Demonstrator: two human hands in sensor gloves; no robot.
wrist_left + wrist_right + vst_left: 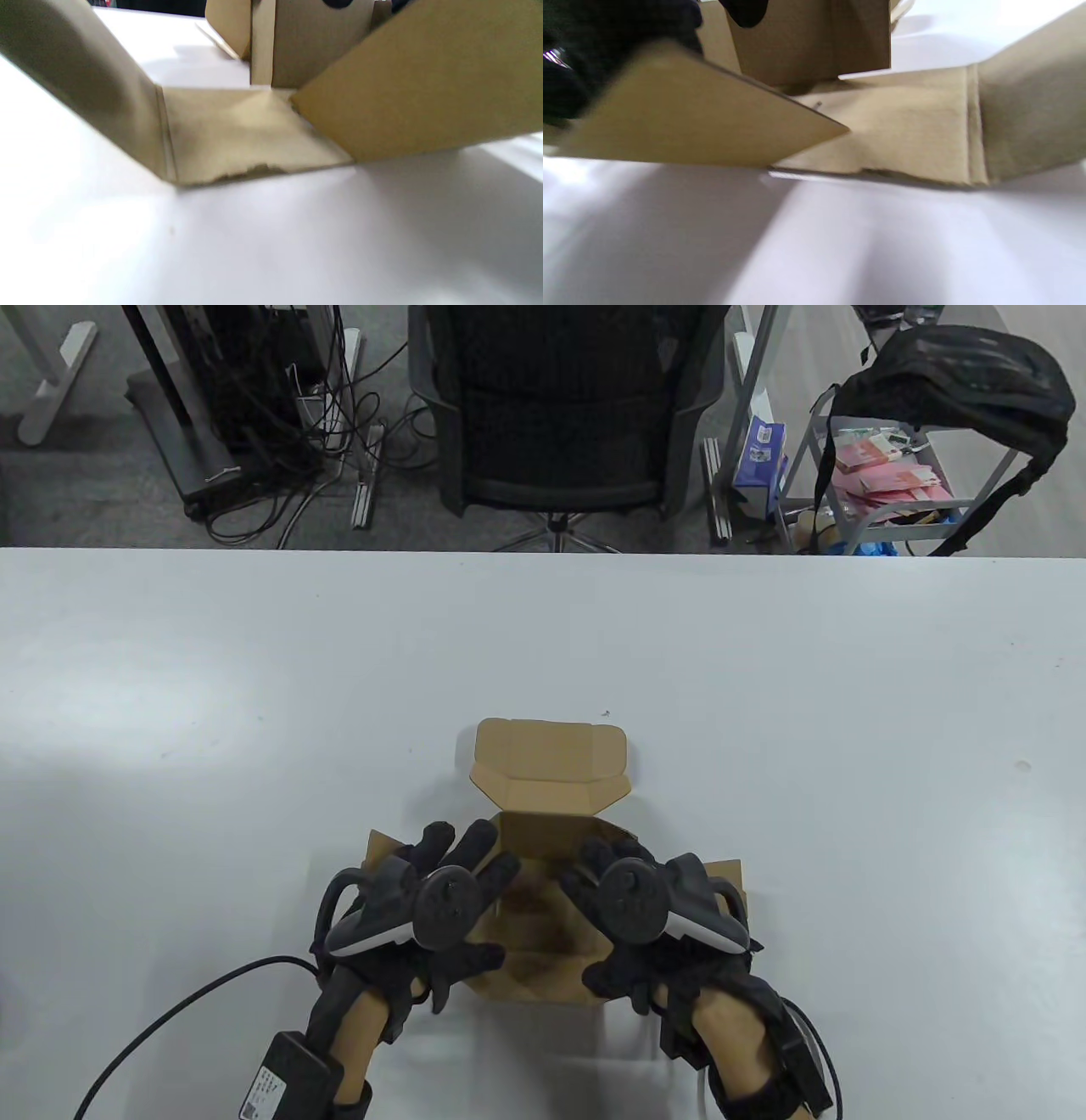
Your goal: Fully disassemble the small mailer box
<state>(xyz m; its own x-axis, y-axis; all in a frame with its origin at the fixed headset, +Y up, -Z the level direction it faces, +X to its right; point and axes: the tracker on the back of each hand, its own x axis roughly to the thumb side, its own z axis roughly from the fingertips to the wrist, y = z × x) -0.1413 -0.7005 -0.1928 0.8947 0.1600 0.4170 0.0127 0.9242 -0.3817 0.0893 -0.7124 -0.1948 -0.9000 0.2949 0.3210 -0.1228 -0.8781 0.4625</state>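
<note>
The small brown mailer box (pixel 551 768) lies on the white table (pixel 764 712), near the front edge, partly unfolded. Its lid stands open at the far side and its side flaps splay outward. My left hand (pixel 485 899) lies over the box's left part with fingers stretched and spread and the thumb at the near edge. My right hand (pixel 587 909) mirrors it on the right part. The left wrist view shows a flat flap (pixel 237 131) between tilted panels. The right wrist view shows a flat flap (pixel 908 127), a raised panel (pixel 683 114) and gloved fingers (pixel 619 25) on it.
A black cable (pixel 170 1014) runs over the table at the front left. Beyond the table's far edge stand an office chair (pixel 560 407), floor cables (pixel 280 415) and a cart with a black backpack (pixel 950 381).
</note>
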